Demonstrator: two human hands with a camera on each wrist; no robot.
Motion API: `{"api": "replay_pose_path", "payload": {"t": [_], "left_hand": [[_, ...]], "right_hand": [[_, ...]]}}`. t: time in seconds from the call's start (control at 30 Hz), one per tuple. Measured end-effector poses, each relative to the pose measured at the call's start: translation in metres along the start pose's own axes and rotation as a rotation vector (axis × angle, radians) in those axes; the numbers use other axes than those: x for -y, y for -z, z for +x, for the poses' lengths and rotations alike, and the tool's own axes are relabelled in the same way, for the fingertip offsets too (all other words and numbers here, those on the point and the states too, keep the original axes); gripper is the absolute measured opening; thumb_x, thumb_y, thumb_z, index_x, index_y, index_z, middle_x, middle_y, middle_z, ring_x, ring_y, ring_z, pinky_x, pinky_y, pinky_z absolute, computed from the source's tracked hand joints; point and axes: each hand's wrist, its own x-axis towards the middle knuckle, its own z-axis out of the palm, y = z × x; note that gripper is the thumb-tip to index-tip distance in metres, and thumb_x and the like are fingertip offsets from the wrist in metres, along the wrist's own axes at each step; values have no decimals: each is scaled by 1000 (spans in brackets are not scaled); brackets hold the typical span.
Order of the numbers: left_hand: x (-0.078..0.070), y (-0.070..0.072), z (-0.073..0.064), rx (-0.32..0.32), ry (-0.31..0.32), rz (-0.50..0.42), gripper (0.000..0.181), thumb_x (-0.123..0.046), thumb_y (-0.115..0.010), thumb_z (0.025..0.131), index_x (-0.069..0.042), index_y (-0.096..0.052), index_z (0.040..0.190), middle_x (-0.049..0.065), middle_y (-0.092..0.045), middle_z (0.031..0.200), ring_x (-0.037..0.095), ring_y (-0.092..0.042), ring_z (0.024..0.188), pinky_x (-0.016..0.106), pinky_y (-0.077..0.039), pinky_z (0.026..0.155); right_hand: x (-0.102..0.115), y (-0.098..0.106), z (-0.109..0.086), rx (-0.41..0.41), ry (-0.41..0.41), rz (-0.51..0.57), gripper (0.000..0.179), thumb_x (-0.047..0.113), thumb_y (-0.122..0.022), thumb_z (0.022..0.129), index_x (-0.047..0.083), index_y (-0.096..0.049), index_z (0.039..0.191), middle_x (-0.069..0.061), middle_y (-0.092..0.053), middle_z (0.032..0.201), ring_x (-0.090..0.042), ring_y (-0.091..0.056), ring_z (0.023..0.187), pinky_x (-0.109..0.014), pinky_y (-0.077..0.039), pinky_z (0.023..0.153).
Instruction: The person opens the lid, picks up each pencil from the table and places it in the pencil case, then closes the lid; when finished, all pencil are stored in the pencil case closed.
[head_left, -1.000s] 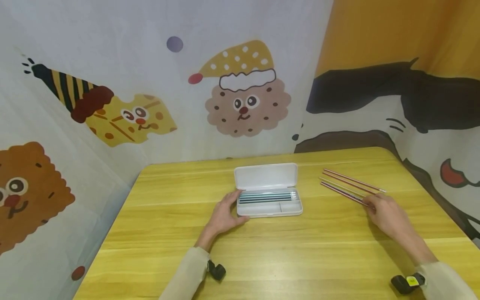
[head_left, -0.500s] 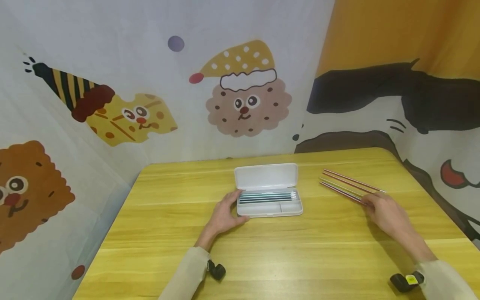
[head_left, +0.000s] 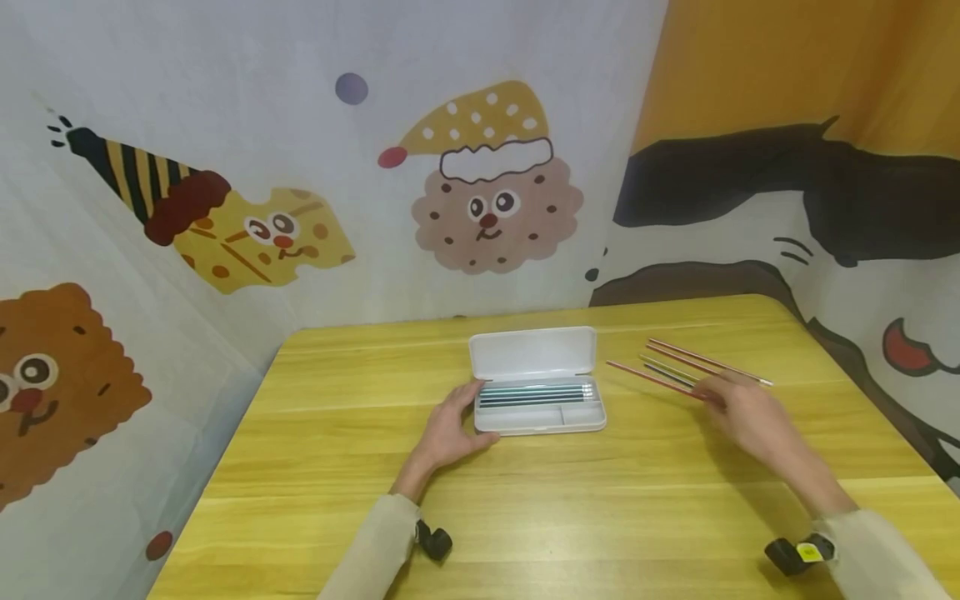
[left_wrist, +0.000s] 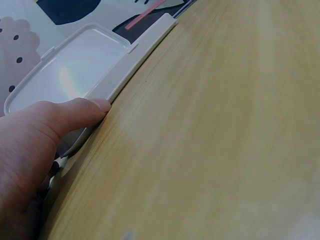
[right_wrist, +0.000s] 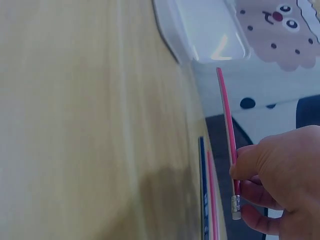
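A white pencil case point(head_left: 517, 418) stands with its lid up at the middle of the table, several green pencils point(head_left: 532, 397) lying in its back compartment. My left hand point(head_left: 444, 429) grips the case's left end, thumb at the front edge and fingers at the back corner. To the right, my right hand point(head_left: 753, 417) pinches a red pencil point(right_wrist: 227, 112) near its eraser end, lifted off the table, its tip pointing towards the case. Beneath and behind that hand lie several loose pencils point(head_left: 701, 358), among them a dark blue pencil point(right_wrist: 202, 175); their near ends are partly hidden.
The case's front has a long compartment and a small compartment point(head_left: 583, 414). The yellow wooden table point(head_left: 540, 517) meets a cloth backdrop point(head_left: 315, 150) with cartoon prints at its back edge. A small black camera sits on each wrist.
My right hand has picked up the red pencil and moved left with it, away from the other loose pencils. My left hand and the case have stayed still.
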Motion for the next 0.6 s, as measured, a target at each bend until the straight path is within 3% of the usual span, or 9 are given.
{"api": "replay_pose_path", "payload": {"t": [0.33,0.6], "left_hand": [[-1,1,0,2,0,3,91,-38,-86,76,-18,-42,153,8,-40,156,31,-36,141,53,-32,112],[-1,0,0,1,5,-4,93,-37,-87,76,-17,-41,153,9,-39,156,32,-36,141,54,-32,112]], "right_hand": [[25,-3,23,6,63,3,28,-14,-78,69,7,-73,88,-3,-65,81,-21,-60,70,-40,-52,56],[44,-14,40,71,110,66,26,-14,-75,72,7,-73,88,-2,-62,80,-14,-55,69,-33,-49,55]]}}
